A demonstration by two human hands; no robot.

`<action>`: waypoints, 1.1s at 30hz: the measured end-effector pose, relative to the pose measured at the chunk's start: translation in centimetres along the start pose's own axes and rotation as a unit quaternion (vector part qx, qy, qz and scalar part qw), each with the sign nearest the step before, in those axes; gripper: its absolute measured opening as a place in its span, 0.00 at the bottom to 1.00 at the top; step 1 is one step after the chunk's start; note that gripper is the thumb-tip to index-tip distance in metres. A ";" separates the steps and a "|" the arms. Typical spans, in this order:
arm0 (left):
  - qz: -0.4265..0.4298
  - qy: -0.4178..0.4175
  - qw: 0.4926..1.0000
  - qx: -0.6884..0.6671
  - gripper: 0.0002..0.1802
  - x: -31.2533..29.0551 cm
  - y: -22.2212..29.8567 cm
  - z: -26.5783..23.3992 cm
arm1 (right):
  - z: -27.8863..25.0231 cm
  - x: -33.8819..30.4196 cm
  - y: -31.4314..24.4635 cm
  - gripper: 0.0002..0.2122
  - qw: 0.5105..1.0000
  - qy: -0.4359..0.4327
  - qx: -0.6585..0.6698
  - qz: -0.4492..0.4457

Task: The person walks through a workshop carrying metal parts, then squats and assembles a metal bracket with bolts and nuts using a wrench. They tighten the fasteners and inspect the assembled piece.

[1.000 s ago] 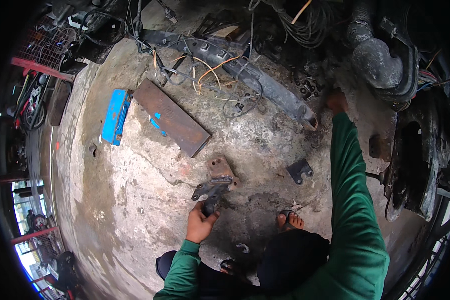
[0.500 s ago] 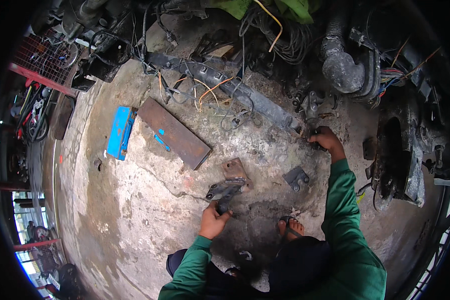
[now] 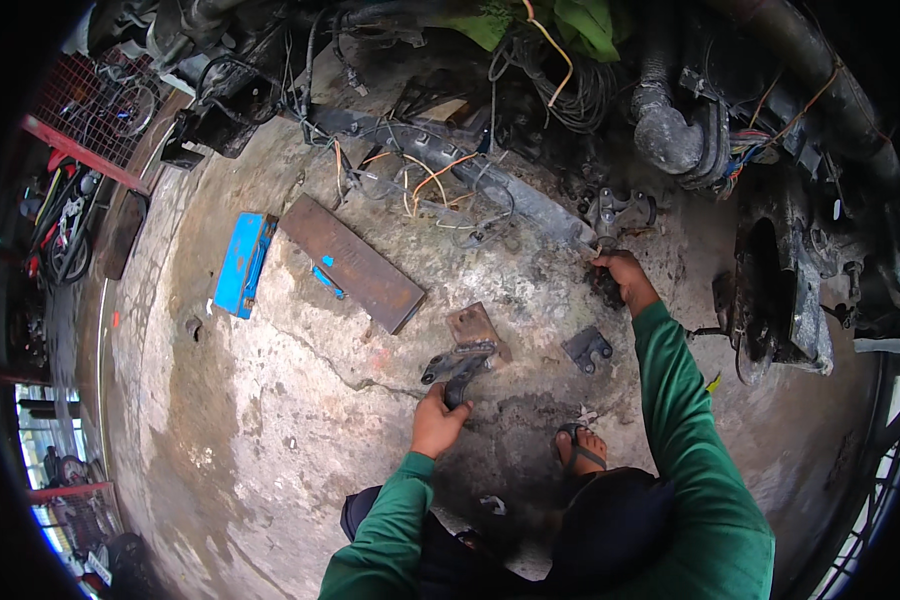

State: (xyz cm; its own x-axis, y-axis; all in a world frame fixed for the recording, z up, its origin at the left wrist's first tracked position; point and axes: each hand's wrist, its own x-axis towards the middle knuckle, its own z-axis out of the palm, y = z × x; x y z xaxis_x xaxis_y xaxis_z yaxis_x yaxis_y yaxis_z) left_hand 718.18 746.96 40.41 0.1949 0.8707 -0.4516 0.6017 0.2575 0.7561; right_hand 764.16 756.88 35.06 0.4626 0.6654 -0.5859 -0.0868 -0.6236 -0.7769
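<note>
My left hand [image 3: 438, 422] is closed around the lower arm of a dark metal bracket [image 3: 462, 372]. The bracket's flat top, which has holes in it, overlaps a rusty square metal plate [image 3: 476, 322] on the floor. Farther right, my right hand [image 3: 626, 278] has its fingers pressed together at the near end of a long dark metal beam [image 3: 530, 207]. What those fingers hold, if anything, is too small to tell. Between my hands, right of the rusty plate, lies a small dark bracket [image 3: 588, 349] with bolt heads or holes.
A blue metal box [image 3: 243, 265] and a long rusty box [image 3: 352, 262] with a blue handle lie at left. Loose wires drape over the beam. A grey metal fitting [image 3: 620, 210] sits beyond my right hand. Large machine parts [image 3: 770, 290] crowd the right, and a pipe elbow [image 3: 667, 140] hangs above.
My right hand has moved left, closer to the beam's end. My left hand has shifted slightly right and up, and the bracket in it has turned a little. The view has shifted slightly.
</note>
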 end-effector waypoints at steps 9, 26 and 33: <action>-0.009 0.021 1.000 -0.003 0.27 -0.3 -0.8 -0.7 | -0.2 -10.3 1.2 0.02 0.990 -0.073 0.063 -0.100; -0.020 -0.015 0.973 -0.228 0.21 0.9 -0.2 0.8 | 3.7 -22.7 6.5 0.10 0.949 -0.103 -0.238 -0.178; -0.049 0.053 0.945 -0.320 0.18 -3.2 -3.5 -4.1 | 14.9 -23.2 10.8 0.18 0.924 -0.103 -0.318 -0.184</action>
State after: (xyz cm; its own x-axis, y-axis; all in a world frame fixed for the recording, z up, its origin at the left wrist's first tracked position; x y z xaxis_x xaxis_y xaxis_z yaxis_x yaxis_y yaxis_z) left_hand 712.27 745.00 41.20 0.0633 0.8584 -0.5091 0.0138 0.5093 0.8605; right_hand 739.33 740.81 36.81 0.1738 0.9033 -0.3921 0.6095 -0.4114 -0.6777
